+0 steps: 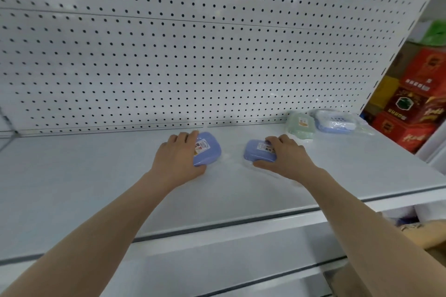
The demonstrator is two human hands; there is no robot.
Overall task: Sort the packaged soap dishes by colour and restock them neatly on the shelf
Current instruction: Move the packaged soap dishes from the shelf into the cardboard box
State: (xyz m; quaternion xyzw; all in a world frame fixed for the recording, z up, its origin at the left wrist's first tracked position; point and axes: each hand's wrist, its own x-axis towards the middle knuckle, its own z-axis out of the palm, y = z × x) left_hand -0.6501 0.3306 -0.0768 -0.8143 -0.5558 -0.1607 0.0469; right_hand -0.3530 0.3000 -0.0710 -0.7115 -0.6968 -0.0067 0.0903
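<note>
Two blue packaged soap dishes lie side by side on the white shelf (96,176), near its back. My left hand (177,158) grips the left blue dish (209,149) from its left side. My right hand (286,155) grips the right blue dish (255,153) from its right side. A small gap separates the two dishes. At the shelf's far right a green packaged soap dish (300,125) leans against the back panel. Beside it sits another blue and white packaged dish (335,122).
A white pegboard back panel (193,55) rises behind the shelf. Red and yellow boxes (415,108) are stacked past the shelf's right end. The shelf's front edge (241,222) runs across below my forearms, with a lower shelf beneath it.
</note>
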